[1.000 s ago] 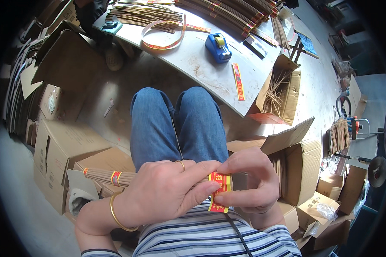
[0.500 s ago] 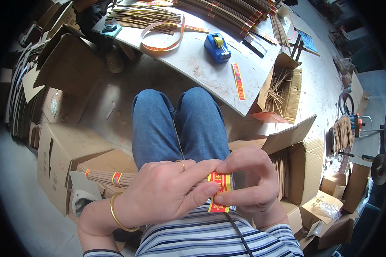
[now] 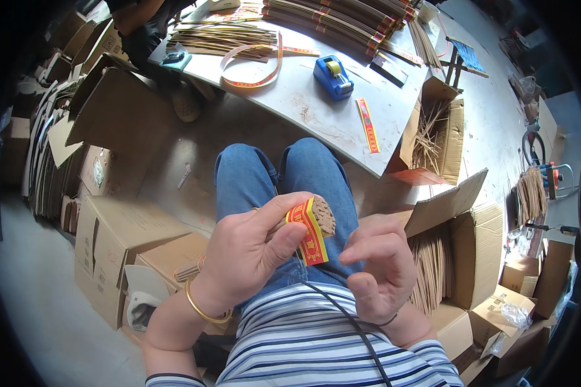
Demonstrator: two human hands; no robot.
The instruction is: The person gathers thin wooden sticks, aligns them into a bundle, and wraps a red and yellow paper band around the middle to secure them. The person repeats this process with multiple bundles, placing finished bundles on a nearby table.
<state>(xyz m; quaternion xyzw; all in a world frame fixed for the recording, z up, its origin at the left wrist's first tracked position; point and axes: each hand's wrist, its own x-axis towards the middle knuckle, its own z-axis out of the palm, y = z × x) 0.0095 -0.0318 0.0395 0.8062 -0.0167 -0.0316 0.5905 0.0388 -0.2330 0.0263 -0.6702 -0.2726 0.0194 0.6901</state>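
Note:
My left hand (image 3: 252, 248) is closed round a bundle of brown incense sticks (image 3: 325, 217) held above my lap, its cut end pointing up and right. Around that end a red and yellow paper band (image 3: 311, 240) is folded, pressed by my left thumb, with one tail hanging down. The bundle's other end shows past my left wrist. Just right of the band, touching nothing, is my right hand (image 3: 382, 267), its fingers loosely bent and apart. A matching paper strip (image 3: 368, 126) lies on the white table (image 3: 284, 97).
On the table are a blue tape dispenser (image 3: 333, 77), a curled strip of bands (image 3: 252, 84), loose sticks (image 3: 223, 40) and stacked bundles (image 3: 329, 26). Cardboard boxes flank me, one on the right holding sticks (image 3: 429, 271). Another person's leg (image 3: 142, 48) shows at upper left.
My right hand has let go of the band and drawn away to the right. My left hand has raised and turned the bundle, so its cut end now shows.

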